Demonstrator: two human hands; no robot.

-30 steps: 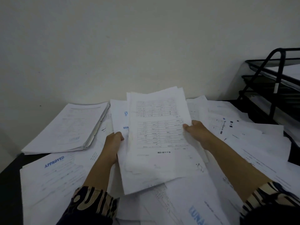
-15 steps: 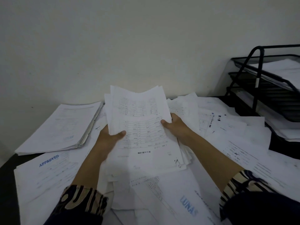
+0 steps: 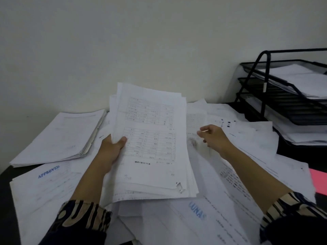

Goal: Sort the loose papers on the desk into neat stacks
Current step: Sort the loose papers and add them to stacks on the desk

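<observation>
My left hand [image 3: 113, 147] grips a sheaf of printed table sheets [image 3: 152, 138] by its left edge, thumb on top, holding it tilted up above the desk. My right hand [image 3: 214, 137] hovers just right of the sheaf, off the paper, fingers loosely curled and holding nothing. Loose papers [image 3: 247, 165] lie scattered under and around both arms, one stamped APPROVED [image 3: 48, 171], another printed LUNAS [image 3: 197, 210]. A squared stack of sheets [image 3: 58, 137] lies at the back left of the desk.
A black wire letter tray [image 3: 283, 96] with three tiers holding paper stands at the right against the wall. A pink sheet [image 3: 320, 179] pokes out at the right edge. The dark desk [image 3: 5, 191] shows at the far left.
My right hand has let go of the sheaf's right edge and moved off to the right. The left hand alone holds the sheaf, now raised more upright.
</observation>
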